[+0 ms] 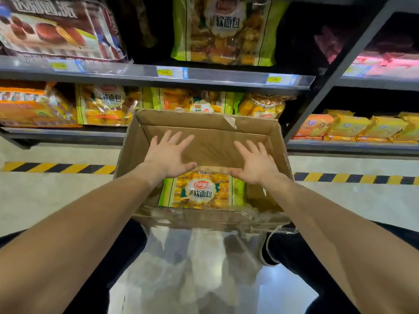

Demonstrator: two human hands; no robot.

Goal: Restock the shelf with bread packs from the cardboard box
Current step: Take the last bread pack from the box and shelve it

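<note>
Reaching into the cardboard box, both hands sit inside its open top, palms down.

- L hand: fingers straight and spread wide, thumb out to the side, nothing gripped. A ring shows on one finger.
- R hand: same config, fingers fanned, thumb extended, nothing gripped.
- Thumbs point toward each other just over the far edge of the bread pack. Contact w/ the pack cannot be confirmed.

Bread pack location: flat on the box floor against the near wall, label up. It has green side panels and a clear window showing yellow rolls.

Box location: directly in front of the lower shelf, flaps open. Clear plastic film hangs from the near side of the box, between the person's legs.

Shelf contents:
- Lower shelf: same-label packs stand in a row, w/ an orange pack at far L.
- Upper shelf: one green pack of the same label stands upright, and a brown pack sits at L. Yellow price tags sit on the front rail.
- Adjacent bay, R side: stacked orange-yellow packs.

Floor: black-yellow hazard tape runs along the shelf base on both sides of the box.
</note>
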